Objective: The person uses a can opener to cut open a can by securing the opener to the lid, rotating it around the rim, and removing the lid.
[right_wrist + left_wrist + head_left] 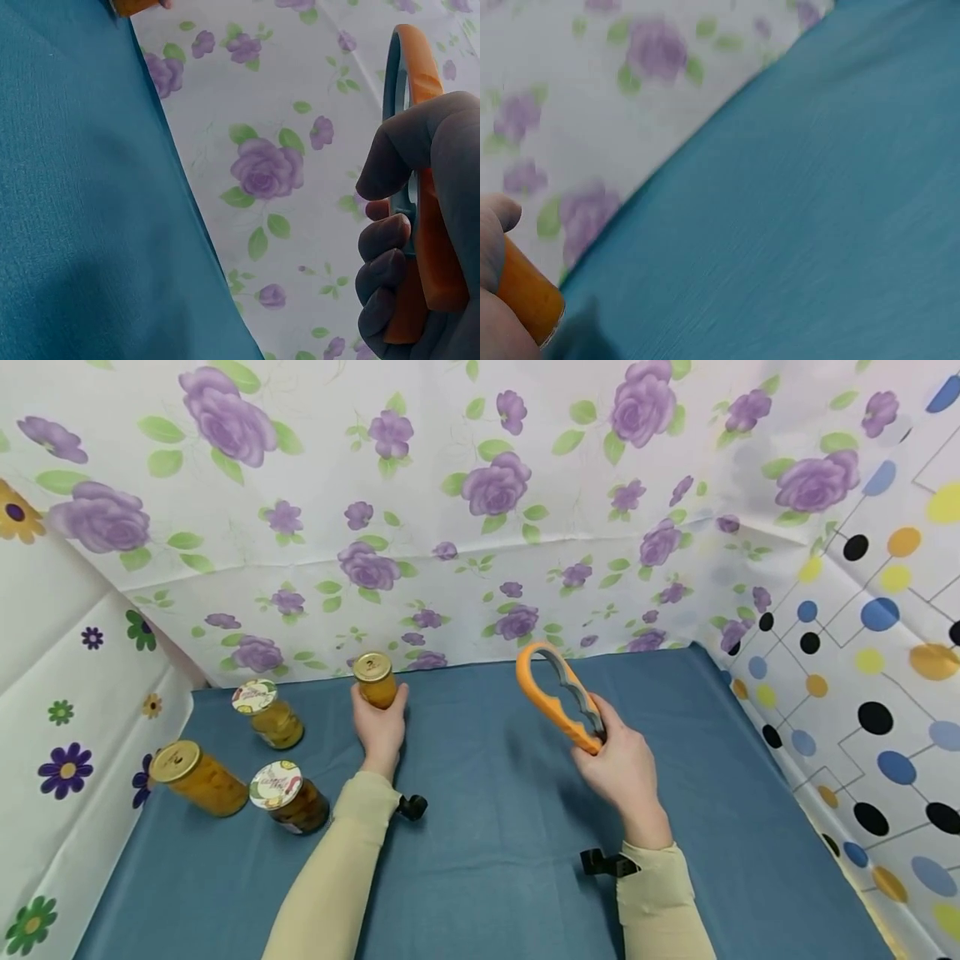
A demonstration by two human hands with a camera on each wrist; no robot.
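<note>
My left hand [381, 731] grips a small glass jar [372, 667] with a gold lid and orange contents, near the back edge of the blue cloth. In the left wrist view only part of that jar [529, 292] shows, beside the thumb; whether it touches the cloth I cannot tell. My right hand [621, 762] holds an orange jar opener [527, 681] with a grey, wavy inner edge. Its loop points up and to the left, apart from the jar. The right wrist view shows fingers [382, 274] curled round the orange handles [442, 255].
On the left of the blue cloth [480, 877] stand a jar with a patterned lid [277, 724], a taller gold-lidded jar [206, 783] and a dark-filled jar [300, 808]. A flowered sheet [450, 602] hangs behind; a dotted sheet [847, 677] lines the right side.
</note>
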